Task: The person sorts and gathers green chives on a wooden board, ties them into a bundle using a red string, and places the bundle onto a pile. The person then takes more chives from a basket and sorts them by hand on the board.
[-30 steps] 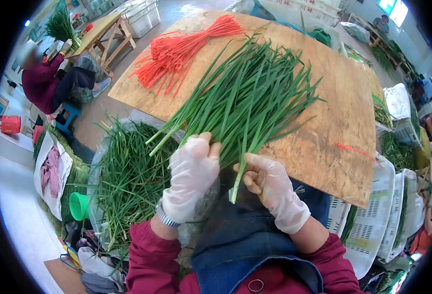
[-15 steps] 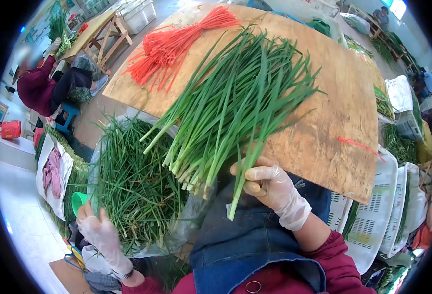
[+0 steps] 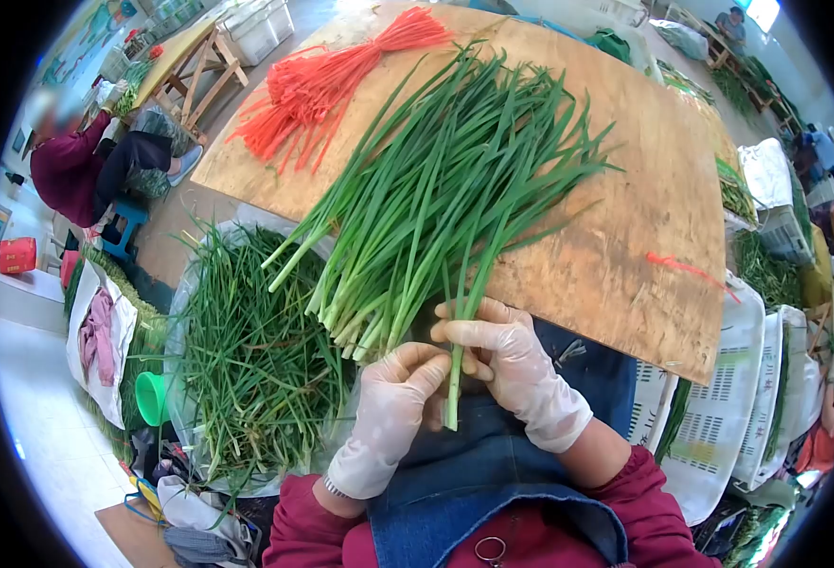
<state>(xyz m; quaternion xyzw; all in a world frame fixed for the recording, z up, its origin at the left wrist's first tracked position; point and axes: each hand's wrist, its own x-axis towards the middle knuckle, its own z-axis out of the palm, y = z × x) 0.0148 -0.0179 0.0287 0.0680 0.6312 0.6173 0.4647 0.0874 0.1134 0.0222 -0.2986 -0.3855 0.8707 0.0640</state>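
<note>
A loose pile of garlic chives (image 3: 436, 189) lies on the wooden board, white stem ends toward me. In my right hand (image 3: 526, 374), gloved in clear plastic, a garlic chive stalk (image 3: 454, 393) is gripped, its pale base pointing down and its leaves running up over the pile. My left hand (image 3: 384, 417), also gloved, is closed in a pinch at the same stalk just above its base. The fingertips partly hide each other there.
Red ties (image 3: 332, 85) lie bundled on the wooden board (image 3: 644, 227), with one loose red tie (image 3: 687, 267) at right. Left of my lap is a plastic-lined heap of green leaves (image 3: 256, 360), beside a green cup (image 3: 152, 398). White crates (image 3: 715, 417) stand right. Another person (image 3: 71, 170) sits far left.
My left hand has come from beside the leaf heap, over at the left, to the stalk in my right hand. The right hand still holds its stalk.
</note>
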